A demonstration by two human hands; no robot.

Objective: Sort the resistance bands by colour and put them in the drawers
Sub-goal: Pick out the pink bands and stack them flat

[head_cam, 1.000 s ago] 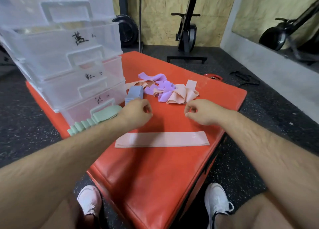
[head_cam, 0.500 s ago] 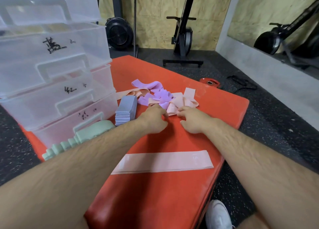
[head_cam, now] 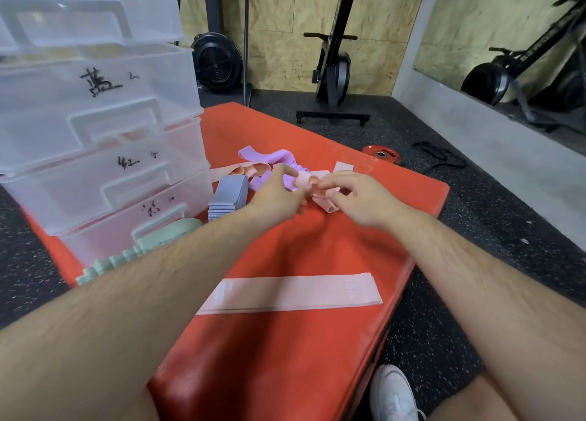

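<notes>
Left hand and right hand both pinch a crumpled pink resistance band, bunched crosswise between their fingertips; tangled purple bands lie just beyond.

Both hands work at a tangle of bands on a red mat.

The left hand and right hand meet over the heap and pinch a crumpled pink band between curled fingers. Purple bands lie tangled just behind it. A stack of folded blue bands stands beside the clear plastic drawers, whose fronts carry handwritten marks, and folded green bands lie against the lowest drawer. Nearer the person, a flat pink band lies straight across the mat. A white shoe shows on the speckled floor below.
</notes>
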